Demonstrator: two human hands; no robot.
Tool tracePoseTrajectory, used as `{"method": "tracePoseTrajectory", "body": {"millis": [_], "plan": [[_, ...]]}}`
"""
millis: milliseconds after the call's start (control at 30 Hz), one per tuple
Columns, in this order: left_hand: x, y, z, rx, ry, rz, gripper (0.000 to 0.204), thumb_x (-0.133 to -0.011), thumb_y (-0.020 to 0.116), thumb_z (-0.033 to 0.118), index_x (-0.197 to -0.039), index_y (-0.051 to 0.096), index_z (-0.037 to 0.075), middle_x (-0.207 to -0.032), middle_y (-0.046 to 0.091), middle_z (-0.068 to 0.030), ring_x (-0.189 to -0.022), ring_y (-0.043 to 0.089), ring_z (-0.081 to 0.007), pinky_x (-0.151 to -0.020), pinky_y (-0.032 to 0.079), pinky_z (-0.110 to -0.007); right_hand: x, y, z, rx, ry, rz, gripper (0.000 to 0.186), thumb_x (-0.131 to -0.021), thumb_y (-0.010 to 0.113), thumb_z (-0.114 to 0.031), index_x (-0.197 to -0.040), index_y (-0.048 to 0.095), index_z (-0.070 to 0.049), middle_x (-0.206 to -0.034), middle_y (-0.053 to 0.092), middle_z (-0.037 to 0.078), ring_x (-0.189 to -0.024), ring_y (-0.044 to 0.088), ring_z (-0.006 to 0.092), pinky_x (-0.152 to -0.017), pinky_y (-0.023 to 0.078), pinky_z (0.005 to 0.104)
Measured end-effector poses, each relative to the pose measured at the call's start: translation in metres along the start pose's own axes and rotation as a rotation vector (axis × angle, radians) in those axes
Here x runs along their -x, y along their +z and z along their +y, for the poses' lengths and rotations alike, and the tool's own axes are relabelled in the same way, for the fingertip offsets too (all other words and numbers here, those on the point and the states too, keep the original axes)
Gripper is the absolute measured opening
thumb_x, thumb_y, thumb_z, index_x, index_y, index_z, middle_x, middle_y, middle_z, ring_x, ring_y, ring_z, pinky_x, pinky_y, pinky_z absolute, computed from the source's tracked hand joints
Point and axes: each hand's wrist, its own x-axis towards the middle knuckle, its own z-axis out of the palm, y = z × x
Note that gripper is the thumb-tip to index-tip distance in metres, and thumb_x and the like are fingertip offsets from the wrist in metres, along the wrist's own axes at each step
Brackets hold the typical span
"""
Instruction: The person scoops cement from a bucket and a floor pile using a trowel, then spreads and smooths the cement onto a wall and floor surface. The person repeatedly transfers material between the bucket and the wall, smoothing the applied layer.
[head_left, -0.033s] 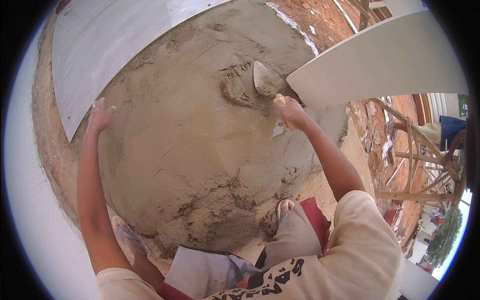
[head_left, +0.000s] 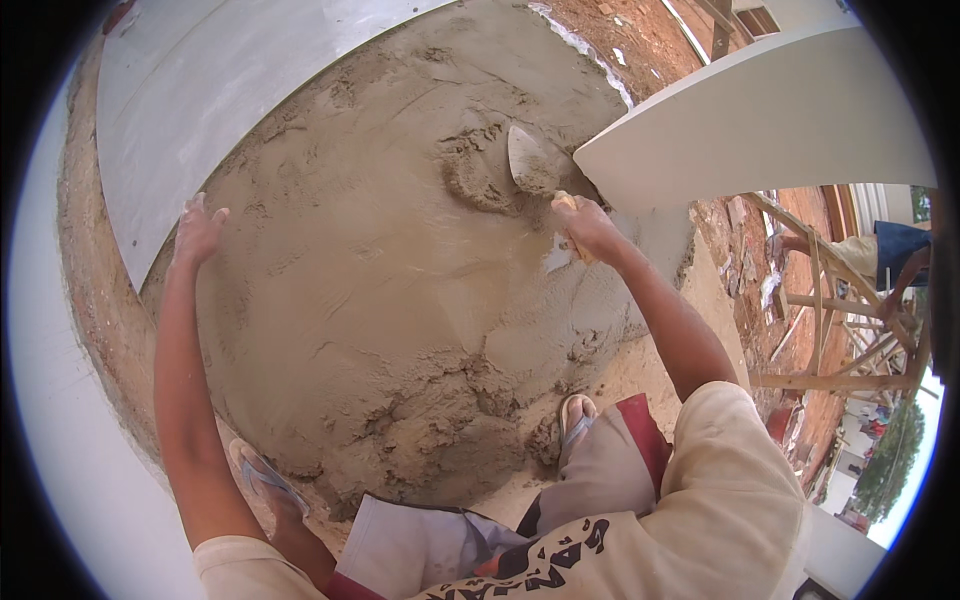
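My right hand (head_left: pixel 590 230) is closed around the wooden handle of a trowel (head_left: pixel 522 155). The pointed metal blade lies in the wet grey-brown mortar (head_left: pixel 330 270), and mortar covers part of it. A ridge of mortar is heaped along the blade's left side. My left hand (head_left: pixel 200 232), empty with thumb and fingers apart, is at the mortar's left edge, beside a large smooth grey slab (head_left: pixel 210 80). I cannot tell whether its fingertips touch the slab. Rough, lumpy mortar (head_left: pixel 430 430) lies close to my feet, while the middle is smoother.
A pale wall-like panel (head_left: pixel 760 120) borders the mortar on the right. A white wall (head_left: pixel 50 350) curves along the left. My sandalled feet (head_left: pixel 575 415) are at the near edge. Beyond, a wooden frame (head_left: pixel 825 290) stands on reddish ground, with another person (head_left: pixel 890 255) next to it.
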Motion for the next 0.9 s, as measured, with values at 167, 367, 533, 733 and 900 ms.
{"method": "tracePoseTrajectory", "body": {"millis": [167,367,533,733,900], "plan": [[-0.091,0.019,-0.034,0.147,0.074,0.065,0.084,-0.094,0.054,0.05,-0.153,0.022,-0.002,-0.159,0.021,-0.023,-0.149,0.017,-0.0341,-0.121,0.018,-0.041,0.055,0.015,-0.026,0.09,0.054,0.198,0.049,-0.096,0.053,-0.045,-0.106,0.056,0.003,-0.078,0.064,0.013,-0.065,0.065,0.0236,-0.057,0.052,0.04],[-0.212,0.054,-0.079,0.211,0.069,0.027,0.092,-0.094,0.039,0.067,-0.155,0.016,0.001,-0.162,0.011,-0.0213,-0.151,0.004,-0.0341,-0.122,0.006,-0.043,0.026,0.054,-0.061,-0.266,0.249,0.319,0.044,-0.096,0.054,-0.042,-0.103,0.055,0.001,-0.074,0.059,0.011,-0.057,0.059,0.018,-0.049,0.051,0.0357],[-0.214,0.064,-0.028,-0.019,0.078,0.052,0.089,-0.092,0.031,0.074,-0.158,0.012,0.018,-0.164,0.003,-0.0151,-0.152,-0.004,-0.032,-0.12,0.001,-0.054,0.014,0.084,-0.067,-0.803,0.402,0.472,0.042,-0.097,0.05,-0.041,-0.11,0.053,-0.001,-0.081,0.059,0.013,-0.06,0.059,0.0201,-0.049,0.051,0.0369],[-0.233,0.052,-0.035,-0.085,0.156,0.148,0.086,-0.092,0.03,0.075,-0.158,0.013,0.023,-0.165,0.004,-0.0128,-0.152,-0.003,-0.0294,-0.119,-0.001,-0.056,-0.047,0.085,-0.086,-1.144,0.332,0.613,0.031,-0.099,0.048,-0.035,-0.105,0.046,-0.005,-0.076,0.051,0.009,-0.053,0.051,0.0168,-0.045,0.048,0.0342],[-0.217,0.048,-0.023,-0.125,0.153,0.284,0.08,-0.095,0.031,0.07,-0.158,0.015,0.023,-0.164,0.008,-0.0127,-0.152,0.002,-0.0271,-0.121,0.002,-0.051,-0.066,0.067,-0.098,-1.315,0.323,0.557,0.028,-0.099,0.048,-0.032,-0.099,0.046,-0.005,-0.073,0.05,0.008,-0.051,0.049,0.0162,-0.044,0.048,0.0339]]}}
